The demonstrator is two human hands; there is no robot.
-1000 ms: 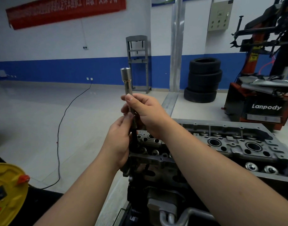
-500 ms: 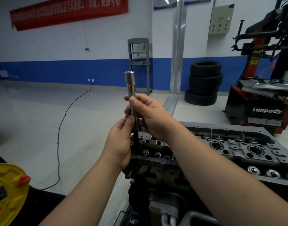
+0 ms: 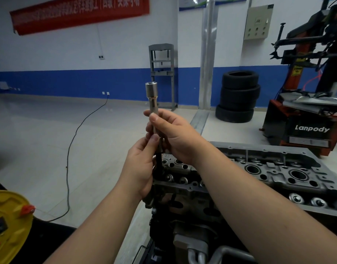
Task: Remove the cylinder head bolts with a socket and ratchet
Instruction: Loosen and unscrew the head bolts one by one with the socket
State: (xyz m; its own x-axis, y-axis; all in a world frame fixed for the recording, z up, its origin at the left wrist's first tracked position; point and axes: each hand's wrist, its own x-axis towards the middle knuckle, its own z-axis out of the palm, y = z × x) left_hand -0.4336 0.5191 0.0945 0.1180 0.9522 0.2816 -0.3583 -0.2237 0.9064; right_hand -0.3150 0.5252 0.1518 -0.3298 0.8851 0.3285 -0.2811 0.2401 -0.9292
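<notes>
Both hands, left point(image 3: 140, 166) & right point(image 3: 175, 138), grip shiny steel cylindrical socket point(image 3: 152, 96) upright, w/ dark shaft below.

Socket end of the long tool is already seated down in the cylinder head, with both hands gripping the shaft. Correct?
Not quite. In the head view the socket points up in the air, above the cylinder head, not seated in it. The rest holds: the left hand and right hand both grip the shaft.

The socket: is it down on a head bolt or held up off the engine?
Off the engine. The socket points up, its open end topmost, above both hands, clear of the cylinder head.
</notes>
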